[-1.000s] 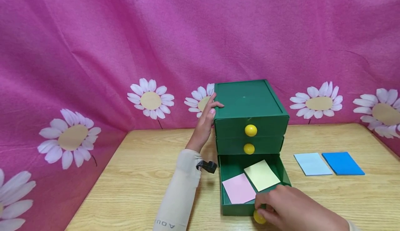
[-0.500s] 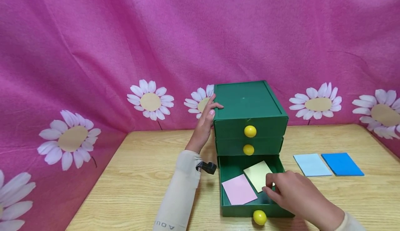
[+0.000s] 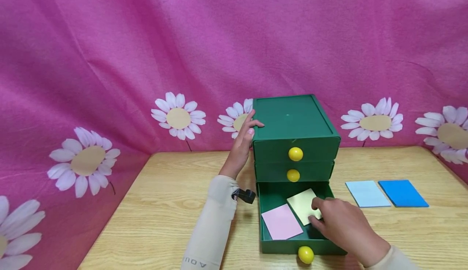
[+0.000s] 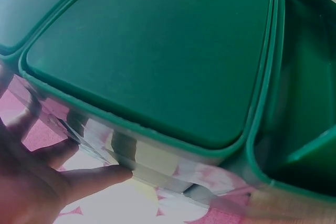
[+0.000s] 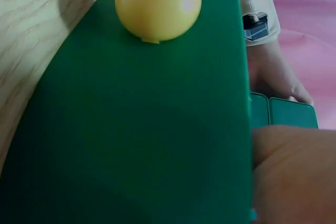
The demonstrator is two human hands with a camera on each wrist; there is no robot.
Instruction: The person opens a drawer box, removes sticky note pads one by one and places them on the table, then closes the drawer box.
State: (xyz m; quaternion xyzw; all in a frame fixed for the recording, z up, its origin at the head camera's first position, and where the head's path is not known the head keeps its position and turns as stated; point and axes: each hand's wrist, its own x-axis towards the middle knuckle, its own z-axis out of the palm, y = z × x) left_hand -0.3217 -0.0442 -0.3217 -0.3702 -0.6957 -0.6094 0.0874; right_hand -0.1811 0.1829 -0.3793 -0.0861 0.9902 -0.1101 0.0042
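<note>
Cabinet [image 3: 292, 122] braced by the spread left hand [image 3: 240, 143], pickup of the yellow pad [image 3: 302, 206] was seemingly readied by the unclosed right hand [image 3: 340, 221]; pinching was needed.

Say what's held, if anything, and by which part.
The left hand holds nothing; it rests against the green drawer unit. The right hand is over the yellow pad, at its right edge; whether it pinches that edge cannot be told.
</note>
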